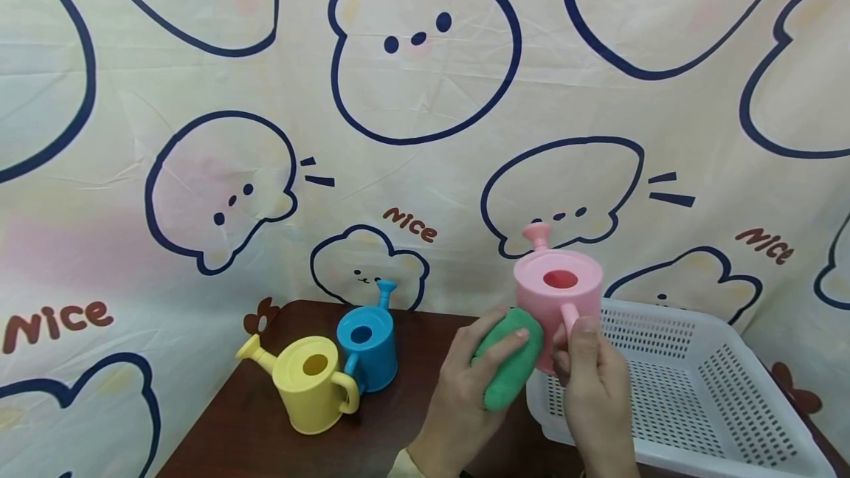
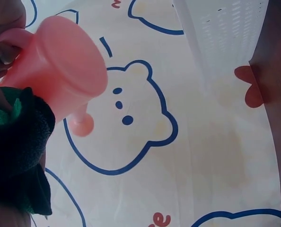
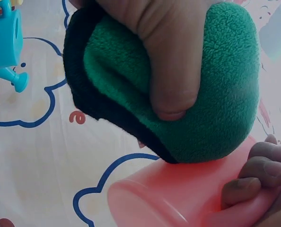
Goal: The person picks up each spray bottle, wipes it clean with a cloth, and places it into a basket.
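Observation:
My right hand (image 1: 598,389) grips the handle of a pink toy watering can (image 1: 538,297), which is held up over the left edge of the basket with its spout pointing away. In my left hand (image 1: 454,397) is a green fuzzy cleaning sponge (image 1: 511,375) with a dark edge, the thumb lying across its face. The sponge presses against the left side of the pink can's body, as the right wrist view also shows. In the left wrist view, the can's smooth round base (image 2: 83,56) shows, and the sponge's dark backing (image 2: 24,132) lies close to the can.
A yellow watering can (image 1: 308,397) and a blue watering can (image 1: 381,349) stand side by side on the dark wooden table (image 1: 232,404) to the left. At the right sits a white perforated basket (image 1: 664,404). A curtain with cartoon bears (image 1: 425,94) hangs behind.

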The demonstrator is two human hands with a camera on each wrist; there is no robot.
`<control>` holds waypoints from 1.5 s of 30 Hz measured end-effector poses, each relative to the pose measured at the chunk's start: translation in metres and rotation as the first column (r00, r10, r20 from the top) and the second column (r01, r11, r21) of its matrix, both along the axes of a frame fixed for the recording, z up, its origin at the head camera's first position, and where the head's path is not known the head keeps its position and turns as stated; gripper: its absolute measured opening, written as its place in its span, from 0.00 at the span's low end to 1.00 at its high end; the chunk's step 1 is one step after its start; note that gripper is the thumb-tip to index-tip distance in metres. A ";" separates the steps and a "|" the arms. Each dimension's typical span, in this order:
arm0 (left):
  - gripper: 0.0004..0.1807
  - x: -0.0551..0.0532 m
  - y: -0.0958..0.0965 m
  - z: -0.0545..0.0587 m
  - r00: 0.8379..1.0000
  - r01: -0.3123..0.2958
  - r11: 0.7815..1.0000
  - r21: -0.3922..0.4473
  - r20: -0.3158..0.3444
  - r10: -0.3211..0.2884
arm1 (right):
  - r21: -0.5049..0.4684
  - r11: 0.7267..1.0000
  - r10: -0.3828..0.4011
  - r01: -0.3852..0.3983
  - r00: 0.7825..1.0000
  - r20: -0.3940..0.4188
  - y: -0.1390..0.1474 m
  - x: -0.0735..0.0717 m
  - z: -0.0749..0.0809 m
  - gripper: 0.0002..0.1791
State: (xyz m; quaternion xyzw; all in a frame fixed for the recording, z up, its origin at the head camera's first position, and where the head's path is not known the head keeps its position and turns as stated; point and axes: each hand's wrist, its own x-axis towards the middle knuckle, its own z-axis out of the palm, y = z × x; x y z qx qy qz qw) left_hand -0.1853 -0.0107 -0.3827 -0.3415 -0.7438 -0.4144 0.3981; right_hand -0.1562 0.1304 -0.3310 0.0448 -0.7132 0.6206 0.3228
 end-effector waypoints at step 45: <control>0.44 0.002 -0.002 -0.002 0.965 0.089 0.996 -0.031 -0.247 -0.094 | -0.660 -0.018 0.407 -0.751 0.597 -0.692 0.023 -0.011 -0.008 0.29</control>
